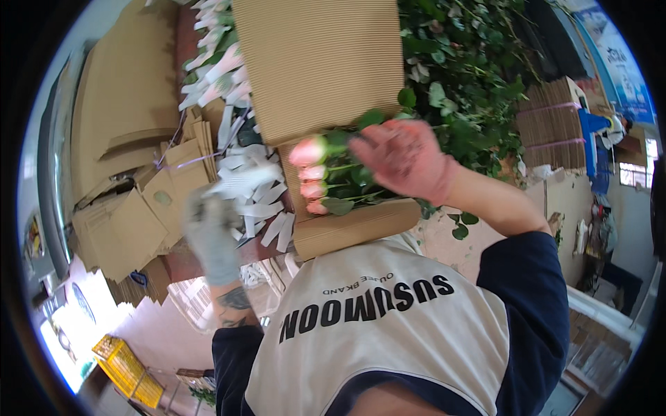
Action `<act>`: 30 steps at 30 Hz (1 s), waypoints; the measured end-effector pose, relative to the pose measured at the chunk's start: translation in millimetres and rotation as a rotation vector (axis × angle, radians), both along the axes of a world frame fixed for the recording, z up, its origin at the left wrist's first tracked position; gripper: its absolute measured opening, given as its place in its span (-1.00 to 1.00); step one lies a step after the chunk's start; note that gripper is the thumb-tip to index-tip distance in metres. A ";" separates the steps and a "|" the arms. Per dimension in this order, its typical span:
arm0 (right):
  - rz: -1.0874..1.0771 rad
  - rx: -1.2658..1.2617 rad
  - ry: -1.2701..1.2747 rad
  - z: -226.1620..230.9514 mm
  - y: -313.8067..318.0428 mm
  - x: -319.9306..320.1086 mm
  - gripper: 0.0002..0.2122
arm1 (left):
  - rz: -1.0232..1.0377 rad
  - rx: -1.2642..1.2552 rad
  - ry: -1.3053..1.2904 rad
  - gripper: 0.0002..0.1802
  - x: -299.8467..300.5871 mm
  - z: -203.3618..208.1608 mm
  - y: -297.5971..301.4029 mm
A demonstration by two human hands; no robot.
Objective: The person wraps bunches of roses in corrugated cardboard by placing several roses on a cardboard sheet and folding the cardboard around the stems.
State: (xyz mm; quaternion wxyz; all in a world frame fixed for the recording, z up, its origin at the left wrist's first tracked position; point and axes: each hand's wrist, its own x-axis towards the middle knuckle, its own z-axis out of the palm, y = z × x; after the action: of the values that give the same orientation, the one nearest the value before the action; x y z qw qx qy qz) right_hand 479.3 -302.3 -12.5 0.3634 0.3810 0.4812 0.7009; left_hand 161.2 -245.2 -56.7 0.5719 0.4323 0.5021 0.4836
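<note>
Pink roses [313, 188] lie in a short row on corrugated cardboard, with heads to the left and leafy stems to the right. My right hand [406, 158], in a pink glove with dark stains, is over their stems, close behind the topmost rose. Its bent fingers are smeared by motion, so any grip is unclear. To the left, my left hand [212, 225] in a grey glove is also blurred. A smeared white strip [244, 182] reaches from its closed fingers, above a pile of similar white strips [257, 208].
A corrugated cardboard sheet [319, 62] extends away, its near flap [357, 227] folded up before me. Leafy stems [458, 76] crowd the right; white-wrapped blooms [222, 62] stand far left. Cardboard pieces [125, 208] and tied cardboard stacks [553, 128] flank the work area.
</note>
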 end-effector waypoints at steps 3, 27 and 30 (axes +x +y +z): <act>0.406 -0.850 1.459 28.6 14.6 8.5 -0.57 | 0.170 -0.022 0.302 -0.64 -49.3 12.2 -6.5; 0.371 -0.999 1.322 -70.7 48.8 -2.0 -0.73 | -0.881 0.517 1.176 -0.39 94.5 -26.8 -23.5; 0.438 -0.970 1.290 -69.9 50.7 -6.3 -0.74 | -0.864 0.549 1.160 -0.39 91.9 -32.0 -26.1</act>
State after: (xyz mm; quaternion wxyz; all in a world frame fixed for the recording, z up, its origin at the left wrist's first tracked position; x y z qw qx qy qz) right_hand 473.0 -251.6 -82.4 -0.0043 0.4064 0.9064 0.1150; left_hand 253.1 -271.2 -88.7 0.2276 0.9003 0.3704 0.0210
